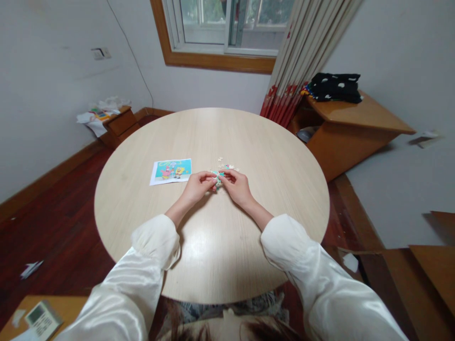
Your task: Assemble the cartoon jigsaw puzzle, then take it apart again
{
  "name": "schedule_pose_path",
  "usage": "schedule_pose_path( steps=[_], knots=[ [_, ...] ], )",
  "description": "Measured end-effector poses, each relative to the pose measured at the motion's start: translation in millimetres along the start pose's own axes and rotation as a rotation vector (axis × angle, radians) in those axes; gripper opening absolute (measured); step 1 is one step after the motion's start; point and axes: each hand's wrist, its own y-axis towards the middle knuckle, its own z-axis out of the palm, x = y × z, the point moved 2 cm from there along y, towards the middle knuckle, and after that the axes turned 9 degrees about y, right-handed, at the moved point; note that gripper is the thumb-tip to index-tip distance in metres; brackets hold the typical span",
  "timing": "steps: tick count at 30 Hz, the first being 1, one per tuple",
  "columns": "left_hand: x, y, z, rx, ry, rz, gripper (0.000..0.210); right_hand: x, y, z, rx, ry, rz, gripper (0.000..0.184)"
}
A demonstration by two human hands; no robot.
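Near the middle of the round table, my left hand (199,183) and my right hand (237,184) almost meet over a small pile of jigsaw puzzle pieces (229,166). Both hands are closed, thumbs against fingers, with turquoise jigsaw pieces (219,175) pinched between them. How many pieces each hand holds is too small to tell. One loose pale piece (220,159) lies just beyond the pile. Left of my hands a printed picture (173,170) lies flat, with a pink and a yellow cartoon figure on turquoise.
The pale round table (220,255) stands before a window. At the back right is a wooden cabinet (369,113) with black cloth (336,87) on top, beside a curtain (298,52). A small wooden stand (122,124) with papers is at the back left. A white device (43,319) lies lower left.
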Motion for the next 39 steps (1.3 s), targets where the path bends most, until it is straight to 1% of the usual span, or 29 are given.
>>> schedule_pose_path(
  steps=[4, 7, 10, 12, 13, 15, 19, 23, 26, 29, 32, 37, 39],
  knots=[
    [-1, 0, -0.3, -0.008, 0.036, -0.015, 0.021, 7, -1, -2, 0.003, -0.094, -0.087, 0.018],
    [-3, -2, -0.5, -0.009, 0.055, -0.031, 0.020, 15, -3, -3, 0.063, -0.214, -0.190, 0.014],
    [-5, -3, -0.6, 0.005, 0.048, -0.065, 0.021, 21, -6, -3, 0.127, -0.263, -0.292, 0.015],
    [-5, -4, -0.6, 0.012, 0.038, -0.078, 0.022, 22, -6, -3, 0.129, -0.259, -0.304, 0.015],
    [-5, -4, -0.7, 0.010, 0.038, -0.078, 0.022, 21, -6, -3, 0.116, -0.247, -0.283, 0.015],
    [-5, -3, -0.8, -0.001, 0.053, -0.068, 0.021, 16, -3, -4, 0.067, -0.188, -0.195, 0.016],
    [-4, -2, -0.6, -0.004, 0.104, -0.032, 0.019, 2, 4, -5, 0.008, 0.075, 0.074, 0.026],
    [-5, -2, -0.6, 0.026, 0.109, 0.001, 0.019, -5, 6, -7, 0.013, 0.329, 0.355, 0.032],
    [-5, -2, -0.8, 0.058, 0.112, 0.029, 0.019, -5, 5, -7, 0.046, 0.471, 0.493, 0.030],
    [-6, -2, -0.8, 0.074, 0.124, 0.062, 0.019, -3, 3, -8, 0.086, 0.563, 0.574, 0.024],
    [-8, -3, 0.1, 0.095, 0.109, 0.101, 0.021, -3, 2, -9, 0.141, 0.607, 0.612, 0.021],
    [-10, -6, 1.1, 0.109, 0.028, 0.165, 0.027, -1, 0, -8, 0.269, 0.582, 0.593, 0.016],
    [-11, -7, 0.9, 0.114, 0.008, 0.179, 0.029, 0, 0, -7, 0.297, 0.598, 0.599, 0.015]
  ],
)
